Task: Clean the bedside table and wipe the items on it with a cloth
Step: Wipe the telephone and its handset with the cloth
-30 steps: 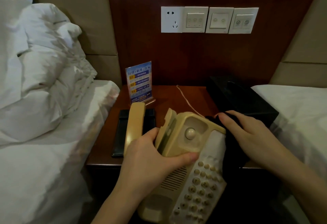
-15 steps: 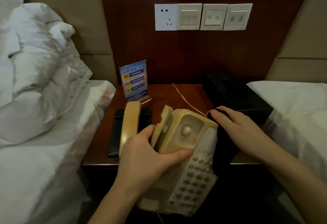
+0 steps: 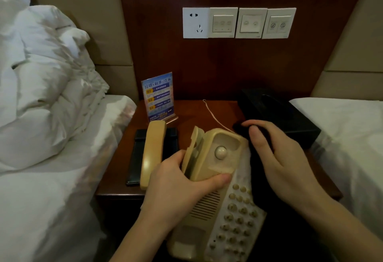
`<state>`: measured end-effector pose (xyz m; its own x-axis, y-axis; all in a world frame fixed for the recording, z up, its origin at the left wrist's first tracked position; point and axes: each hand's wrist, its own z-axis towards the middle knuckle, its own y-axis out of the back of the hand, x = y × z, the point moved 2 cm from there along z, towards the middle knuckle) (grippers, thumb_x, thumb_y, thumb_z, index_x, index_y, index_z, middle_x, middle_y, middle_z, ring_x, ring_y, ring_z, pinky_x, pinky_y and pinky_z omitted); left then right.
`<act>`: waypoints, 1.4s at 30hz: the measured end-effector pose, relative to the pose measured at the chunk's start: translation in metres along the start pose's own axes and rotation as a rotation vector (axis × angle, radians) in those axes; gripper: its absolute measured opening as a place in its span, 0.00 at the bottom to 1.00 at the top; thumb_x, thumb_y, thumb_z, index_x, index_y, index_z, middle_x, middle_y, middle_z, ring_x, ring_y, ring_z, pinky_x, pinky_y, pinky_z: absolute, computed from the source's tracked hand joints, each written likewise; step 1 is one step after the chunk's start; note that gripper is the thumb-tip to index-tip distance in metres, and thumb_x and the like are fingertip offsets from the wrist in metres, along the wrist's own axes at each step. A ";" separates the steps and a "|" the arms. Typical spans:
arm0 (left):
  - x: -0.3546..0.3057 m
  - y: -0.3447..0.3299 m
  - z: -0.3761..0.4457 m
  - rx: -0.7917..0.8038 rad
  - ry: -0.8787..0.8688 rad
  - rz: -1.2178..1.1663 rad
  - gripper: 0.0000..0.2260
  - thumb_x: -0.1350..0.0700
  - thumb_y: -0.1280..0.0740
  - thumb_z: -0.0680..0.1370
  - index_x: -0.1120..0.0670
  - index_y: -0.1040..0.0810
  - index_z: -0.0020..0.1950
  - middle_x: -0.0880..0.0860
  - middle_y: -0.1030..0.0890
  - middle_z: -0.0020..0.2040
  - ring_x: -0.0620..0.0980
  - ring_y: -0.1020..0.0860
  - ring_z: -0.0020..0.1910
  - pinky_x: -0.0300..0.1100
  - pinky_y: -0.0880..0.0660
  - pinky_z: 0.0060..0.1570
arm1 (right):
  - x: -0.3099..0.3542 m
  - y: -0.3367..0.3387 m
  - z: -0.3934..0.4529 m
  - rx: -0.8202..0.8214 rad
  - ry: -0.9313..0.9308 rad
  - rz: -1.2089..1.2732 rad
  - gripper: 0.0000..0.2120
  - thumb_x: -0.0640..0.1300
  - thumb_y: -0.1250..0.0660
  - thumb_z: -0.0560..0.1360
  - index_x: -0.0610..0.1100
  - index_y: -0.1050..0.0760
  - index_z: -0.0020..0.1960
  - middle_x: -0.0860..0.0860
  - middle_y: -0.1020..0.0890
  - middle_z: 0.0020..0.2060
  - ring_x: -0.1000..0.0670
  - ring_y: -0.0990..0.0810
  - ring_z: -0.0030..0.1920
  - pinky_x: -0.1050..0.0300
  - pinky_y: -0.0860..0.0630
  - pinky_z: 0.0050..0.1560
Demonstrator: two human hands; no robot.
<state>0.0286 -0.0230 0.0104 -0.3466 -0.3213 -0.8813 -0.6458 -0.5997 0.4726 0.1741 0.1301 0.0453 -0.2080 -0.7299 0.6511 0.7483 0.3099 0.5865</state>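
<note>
Left hand [image 3: 176,189] is gripping the beige phone base [image 3: 219,195], thumb curled over its top face, holding it tilted past the bedside table [image 3: 194,114] front edge; right hand [image 3: 281,162] is pinching a dark cloth [image 3: 257,181] against the base's right side, fingers curled round it; handset [image 3: 152,154] is lying near the table's left edge on a black folder [image 3: 134,158]; blue sign card [image 3: 158,97] is standing at the back-left corner; black tissue box [image 3: 277,114] is sitting at the back-right corner.

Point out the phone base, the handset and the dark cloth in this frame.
phone base [image 3: 215,181]: head view, on the beige body below the cradle button.
handset [image 3: 152,154]: head view, on the middle of its back, lying on the table.
dark cloth [image 3: 258,170]: head view, on the fold under the right hand.
</note>
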 end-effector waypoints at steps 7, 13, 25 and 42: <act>-0.001 -0.011 -0.007 0.083 -0.021 0.183 0.32 0.26 0.25 0.56 0.41 0.22 0.54 0.39 0.18 0.46 0.38 0.20 0.46 0.42 0.19 0.48 | 0.006 -0.012 0.019 0.334 -0.083 0.167 0.16 0.59 0.45 0.82 0.56 0.20 0.57 0.58 0.16 0.48 0.59 0.18 0.50 0.52 0.22 0.56; 0.001 0.006 -0.003 0.024 -0.001 0.162 0.34 0.25 0.25 0.55 0.41 0.21 0.55 0.39 0.18 0.45 0.38 0.20 0.46 0.44 0.19 0.49 | 0.011 -0.016 0.016 0.353 -0.069 0.210 0.14 0.56 0.44 0.82 0.56 0.21 0.58 0.58 0.16 0.51 0.59 0.19 0.54 0.51 0.23 0.58; -0.002 -0.006 -0.005 0.122 -0.003 0.213 0.28 0.27 0.24 0.59 0.41 0.23 0.50 0.41 0.18 0.43 0.38 0.20 0.42 0.42 0.18 0.45 | 0.012 -0.022 0.021 0.386 0.006 0.135 0.13 0.58 0.40 0.78 0.57 0.21 0.57 0.62 0.17 0.50 0.61 0.19 0.52 0.61 0.23 0.52; 0.002 0.004 -0.002 0.078 0.044 0.192 0.29 0.27 0.23 0.57 0.41 0.21 0.51 0.40 0.17 0.43 0.37 0.20 0.43 0.42 0.19 0.46 | -0.004 -0.025 0.016 0.322 0.065 0.100 0.18 0.63 0.44 0.80 0.56 0.22 0.59 0.62 0.18 0.51 0.60 0.19 0.54 0.57 0.22 0.54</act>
<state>0.0267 -0.0269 0.0104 -0.4397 -0.4568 -0.7733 -0.6217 -0.4666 0.6291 0.1457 0.1350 0.0356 -0.0953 -0.7203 0.6871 0.5238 0.5507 0.6499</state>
